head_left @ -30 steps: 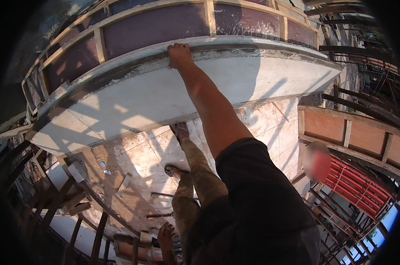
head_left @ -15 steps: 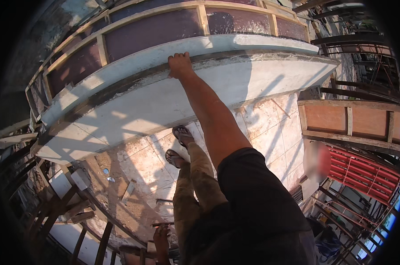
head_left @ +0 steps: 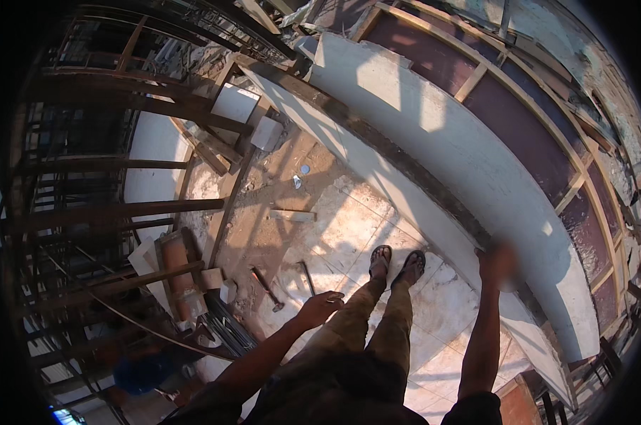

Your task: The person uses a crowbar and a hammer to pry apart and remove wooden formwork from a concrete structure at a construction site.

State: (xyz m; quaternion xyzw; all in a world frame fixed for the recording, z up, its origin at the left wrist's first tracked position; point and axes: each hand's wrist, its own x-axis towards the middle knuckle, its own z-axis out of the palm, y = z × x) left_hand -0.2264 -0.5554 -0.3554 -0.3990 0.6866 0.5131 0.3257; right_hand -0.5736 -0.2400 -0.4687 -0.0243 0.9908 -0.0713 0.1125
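White low wall (head_left: pixel 377 170) is running diagonally, ahead and to the right; right hand (head_left: pixel 494 265) is staying at its top edge, blurred, grip can't tell. View is swinging left since half a second ago; left hand (head_left: pixel 319 309) is now extending, half-open, apparently empty, near hammer (head_left: pixel 264 285), so only the right seems to be bracing.

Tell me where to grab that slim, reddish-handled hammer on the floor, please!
Best by the long reddish handle, probably near the end farther from the dark head. The handle is straight and slim, lying along the dusty floor, so come from above and its right, where the bare left hand is nearest, closing across it.
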